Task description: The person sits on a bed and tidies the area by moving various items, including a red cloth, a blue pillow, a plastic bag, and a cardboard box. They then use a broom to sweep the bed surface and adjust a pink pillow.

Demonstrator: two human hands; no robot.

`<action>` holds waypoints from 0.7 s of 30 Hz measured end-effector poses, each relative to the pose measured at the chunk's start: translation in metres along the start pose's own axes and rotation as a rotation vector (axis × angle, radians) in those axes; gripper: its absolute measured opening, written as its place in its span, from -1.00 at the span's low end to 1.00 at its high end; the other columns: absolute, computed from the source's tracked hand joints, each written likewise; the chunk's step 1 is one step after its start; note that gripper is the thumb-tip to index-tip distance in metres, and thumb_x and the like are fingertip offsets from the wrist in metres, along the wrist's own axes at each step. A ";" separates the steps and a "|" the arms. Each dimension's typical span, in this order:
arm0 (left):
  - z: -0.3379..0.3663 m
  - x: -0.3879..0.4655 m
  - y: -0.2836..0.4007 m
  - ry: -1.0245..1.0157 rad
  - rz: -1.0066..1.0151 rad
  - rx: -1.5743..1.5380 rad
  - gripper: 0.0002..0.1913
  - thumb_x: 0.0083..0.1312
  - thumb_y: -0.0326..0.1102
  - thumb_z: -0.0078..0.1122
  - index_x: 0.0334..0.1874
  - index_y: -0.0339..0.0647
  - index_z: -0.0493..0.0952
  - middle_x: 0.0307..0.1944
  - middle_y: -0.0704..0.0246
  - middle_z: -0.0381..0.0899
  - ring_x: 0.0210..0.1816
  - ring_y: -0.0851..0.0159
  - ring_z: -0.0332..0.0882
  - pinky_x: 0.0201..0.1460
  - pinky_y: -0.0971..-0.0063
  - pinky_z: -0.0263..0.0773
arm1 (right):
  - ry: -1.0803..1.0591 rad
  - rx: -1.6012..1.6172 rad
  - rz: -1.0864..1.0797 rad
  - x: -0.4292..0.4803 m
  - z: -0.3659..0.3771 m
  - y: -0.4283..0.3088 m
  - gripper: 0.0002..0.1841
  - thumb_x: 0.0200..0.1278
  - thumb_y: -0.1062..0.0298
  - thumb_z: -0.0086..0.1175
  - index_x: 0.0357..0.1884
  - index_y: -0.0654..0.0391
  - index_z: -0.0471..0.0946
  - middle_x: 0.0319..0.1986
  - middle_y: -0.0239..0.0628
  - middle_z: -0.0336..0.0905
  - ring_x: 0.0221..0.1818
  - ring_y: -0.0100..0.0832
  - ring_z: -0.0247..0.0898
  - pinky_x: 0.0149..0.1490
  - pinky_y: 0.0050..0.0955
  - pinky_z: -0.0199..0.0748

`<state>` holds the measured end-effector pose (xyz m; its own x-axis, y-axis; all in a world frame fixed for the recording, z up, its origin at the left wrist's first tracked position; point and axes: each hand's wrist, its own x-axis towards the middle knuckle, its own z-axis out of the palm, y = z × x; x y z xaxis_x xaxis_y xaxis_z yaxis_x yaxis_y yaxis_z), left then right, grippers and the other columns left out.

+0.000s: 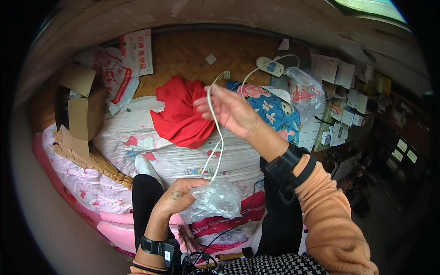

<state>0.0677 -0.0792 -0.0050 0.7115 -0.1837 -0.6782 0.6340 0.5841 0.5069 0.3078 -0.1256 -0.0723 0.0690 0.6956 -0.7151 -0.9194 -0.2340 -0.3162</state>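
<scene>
My left hand grips a crumpled clear plastic bag with strands of a white cord at its mouth. Higher up, my right hand has the cord at its fingertips, the other fingers loosely spread. Beyond those fingertips the cord ends in a small white plug. A white controller with blue markings lies on the woven mat; its cord loops back and passes behind my right hand. Bunched red cloth lies behind that hand, with blue floral fabric to its right.
An open cardboard box and a straw whisk broom sit at left on the patterned sheet. A printed plastic bag lies behind them. Another clear bag and small boxes stand at right.
</scene>
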 end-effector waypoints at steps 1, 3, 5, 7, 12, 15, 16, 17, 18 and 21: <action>-0.002 -0.002 -0.003 -0.004 0.005 0.027 -0.68 0.18 -0.66 -0.04 -0.03 -0.34 0.54 -0.22 0.42 0.62 -0.20 0.51 0.49 -0.05 0.63 0.39 | 0.130 0.010 0.001 -0.002 0.006 -0.009 -0.73 0.32 0.20 -0.02 -0.13 0.20 0.44 -0.37 -0.13 0.57 -0.41 -0.46 0.51 -0.30 -0.49 0.50; -0.005 -0.005 -0.010 -0.019 0.038 0.069 -0.70 0.18 -0.65 -0.02 -0.05 -0.33 0.55 -0.22 0.42 0.62 -0.21 0.51 0.49 -0.06 0.63 0.39 | 0.214 -0.009 -0.067 -0.020 0.014 -0.029 -0.72 0.36 0.25 -0.09 -0.04 0.23 0.45 -0.48 -0.31 0.49 -0.60 -0.61 0.27 -0.47 -0.63 0.27; -0.009 -0.009 -0.017 0.010 -0.114 0.017 -0.49 -0.07 -0.79 -0.19 -0.07 -0.32 0.56 -0.23 0.36 0.63 -0.18 0.45 0.52 -0.03 0.63 0.37 | 0.156 -0.145 -0.213 -0.057 0.020 -0.043 -0.71 0.37 0.28 -0.11 -0.01 0.24 0.44 -0.60 -0.43 0.34 -0.67 -0.67 0.03 -0.53 -0.65 0.05; -0.006 -0.011 -0.023 0.030 -0.091 -0.019 -0.52 -0.07 -0.79 -0.19 -0.12 -0.32 0.57 -0.26 0.38 0.63 -0.20 0.45 0.52 -0.06 0.62 0.38 | 0.188 -0.225 -0.258 -0.104 0.025 -0.059 -0.70 0.39 0.28 -0.15 0.02 0.25 0.40 -0.66 -0.44 0.30 -0.72 -0.69 0.05 -0.60 -0.67 0.05; 0.031 -0.028 -0.029 -0.019 -0.051 0.003 -0.57 -0.07 -0.78 -0.15 -0.17 -0.33 0.57 -0.30 0.38 0.61 -0.22 0.44 0.53 -0.08 0.62 0.39 | 0.446 -0.325 -0.398 -0.221 0.026 -0.117 -0.78 0.36 0.30 -0.08 -0.06 0.19 0.42 -0.75 -0.55 0.19 -0.79 -0.76 -0.03 -0.69 -0.73 0.02; 0.054 -0.040 -0.013 -0.049 -0.012 0.100 -0.59 -0.06 -0.75 -0.10 -0.16 -0.30 0.56 -0.27 0.36 0.60 -0.18 0.41 0.52 -0.04 0.59 0.37 | 0.559 -0.336 -0.529 -0.287 0.024 -0.151 -0.78 0.38 0.30 -0.11 -0.05 0.17 0.44 -0.72 -0.54 0.22 -0.78 -0.75 -0.05 -0.66 -0.72 0.00; 0.060 -0.042 -0.004 -0.055 -0.001 0.134 -0.59 -0.07 -0.74 -0.09 -0.16 -0.30 0.56 -0.26 0.36 0.60 -0.17 0.40 0.51 -0.03 0.59 0.37 | 0.596 -0.353 -0.550 -0.308 0.024 -0.159 -0.78 0.38 0.29 -0.11 -0.06 0.16 0.44 -0.72 -0.54 0.23 -0.78 -0.75 -0.05 -0.66 -0.72 0.01; 0.066 -0.047 0.006 -0.066 -0.019 0.158 -0.59 -0.07 -0.73 -0.08 -0.16 -0.29 0.57 -0.26 0.36 0.59 -0.16 0.39 0.51 -0.02 0.58 0.37 | 0.633 -0.367 -0.573 -0.328 0.024 -0.167 -0.78 0.38 0.29 -0.11 -0.07 0.16 0.44 -0.72 -0.53 0.23 -0.78 -0.75 -0.04 -0.65 -0.72 0.01; 0.069 -0.050 0.017 -0.081 0.085 0.258 -0.58 -0.11 -0.73 -0.06 -0.18 -0.27 0.57 -0.25 0.30 0.59 -0.13 0.29 0.53 0.00 0.53 0.37 | 0.651 -0.376 -0.606 -0.347 0.025 -0.175 -0.78 0.38 0.28 -0.11 -0.08 0.16 0.45 -0.72 -0.53 0.23 -0.78 -0.74 -0.04 -0.65 -0.72 0.02; 0.079 -0.058 0.053 -0.027 0.238 0.459 -0.57 -0.15 -0.72 -0.05 -0.19 -0.25 0.57 -0.24 0.25 0.59 -0.12 0.20 0.54 0.01 0.48 0.37 | 0.754 -0.356 -0.727 -0.402 0.034 -0.198 -0.77 0.40 0.28 -0.15 -0.06 0.16 0.44 -0.68 -0.50 0.28 -0.77 -0.72 0.01 -0.64 -0.72 0.08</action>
<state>0.0841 -0.0995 0.1032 0.8561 -0.1120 -0.5046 0.5167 0.2058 0.8310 0.4488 -0.3359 0.2989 0.8772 0.1826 -0.4441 -0.4082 -0.2033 -0.8900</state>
